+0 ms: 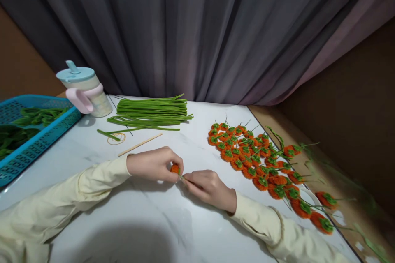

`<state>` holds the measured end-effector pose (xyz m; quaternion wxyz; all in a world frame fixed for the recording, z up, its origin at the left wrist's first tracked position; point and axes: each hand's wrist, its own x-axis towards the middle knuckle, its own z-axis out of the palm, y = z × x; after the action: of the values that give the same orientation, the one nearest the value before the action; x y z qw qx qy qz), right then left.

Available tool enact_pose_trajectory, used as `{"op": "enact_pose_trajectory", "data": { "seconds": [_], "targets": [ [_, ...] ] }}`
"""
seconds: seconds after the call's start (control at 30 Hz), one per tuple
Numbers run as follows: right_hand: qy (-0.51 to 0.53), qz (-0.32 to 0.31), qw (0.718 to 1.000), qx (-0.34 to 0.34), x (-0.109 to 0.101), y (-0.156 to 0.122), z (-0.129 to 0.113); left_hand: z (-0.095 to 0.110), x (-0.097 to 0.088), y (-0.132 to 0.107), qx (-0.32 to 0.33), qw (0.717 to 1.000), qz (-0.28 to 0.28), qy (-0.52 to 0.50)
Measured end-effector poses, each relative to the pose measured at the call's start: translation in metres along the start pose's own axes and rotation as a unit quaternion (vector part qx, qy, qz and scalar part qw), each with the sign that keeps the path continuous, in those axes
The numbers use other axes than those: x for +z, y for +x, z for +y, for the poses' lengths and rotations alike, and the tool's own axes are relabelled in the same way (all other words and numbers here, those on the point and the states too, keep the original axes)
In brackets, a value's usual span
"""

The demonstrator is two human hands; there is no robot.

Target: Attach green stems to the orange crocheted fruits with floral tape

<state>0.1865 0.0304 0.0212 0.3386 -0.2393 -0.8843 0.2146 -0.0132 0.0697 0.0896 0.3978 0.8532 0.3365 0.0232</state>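
Between the fingers of my left hand (157,164) is a small orange pipe-cleaner persimmon (175,169) with a bit of green on its near side. My right hand (210,189) is closed in a pinch on the thin green stem (182,177) that comes out of it. Both hands meet just above the white marble-patterned table (154,222), fingertips almost touching. Part of the persimmon is hidden by my left fingers. To the right lies a large group of finished-looking orange persimmons (245,150) with green tops and thin stems.
Green pipe cleaners (151,109) lie bundled at the back. Nearer are a wooden stick (140,144) and rubber bands (116,139). A cup (100,104) with a blue lid and pink handle stands back left, beside a blue basket (40,148) holding green leaf pieces. A curtain (191,28) hangs behind.
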Motion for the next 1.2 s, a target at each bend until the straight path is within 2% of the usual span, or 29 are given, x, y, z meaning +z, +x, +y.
{"op": "enact_pose_trajectory", "data": {
  "seconds": [0.07,0.17,0.27,0.33,0.4,0.47,0.57,0.67,0.83,0.97,1.2],
  "targets": [
    [-0.101,0.002,0.993,-0.068,0.002,-0.002,0.002,0.000,-0.001,0.002,-0.031,0.998,-0.022,-0.045],
    [-0.241,0.008,0.954,-0.179,0.002,-0.003,0.002,0.001,-0.004,0.004,-0.078,0.986,-0.069,-0.133],
    [-0.321,0.013,0.917,-0.235,0.000,-0.003,0.000,0.002,-0.005,0.004,-0.071,0.980,-0.094,-0.158],
    [-0.332,0.019,0.914,-0.231,-0.001,-0.004,0.000,0.004,-0.002,0.002,-0.036,0.995,-0.055,-0.076],
    [-0.323,0.022,0.920,-0.221,-0.001,-0.004,0.001,0.007,0.003,-0.001,0.016,0.999,0.018,0.048],
    [-0.299,0.020,0.932,-0.204,-0.001,-0.004,0.001,0.011,0.010,-0.005,0.072,0.982,0.086,0.149],
    [-0.260,0.024,0.951,-0.168,-0.001,-0.002,-0.001,0.016,0.016,-0.009,0.125,0.953,0.141,0.238],
    [-0.240,0.035,0.959,-0.146,-0.002,0.001,-0.002,0.018,0.017,-0.010,0.142,0.941,0.145,0.272],
    [-0.237,0.045,0.962,-0.125,-0.002,0.002,-0.003,0.018,0.020,-0.009,0.136,0.941,0.147,0.275],
    [-0.253,0.046,0.955,-0.145,-0.001,0.001,-0.002,0.016,0.025,-0.010,0.132,0.938,0.162,0.278],
    [-0.286,0.061,0.939,-0.178,0.000,0.000,-0.002,0.017,0.029,-0.012,0.158,0.911,0.181,0.336]
  ]
}}
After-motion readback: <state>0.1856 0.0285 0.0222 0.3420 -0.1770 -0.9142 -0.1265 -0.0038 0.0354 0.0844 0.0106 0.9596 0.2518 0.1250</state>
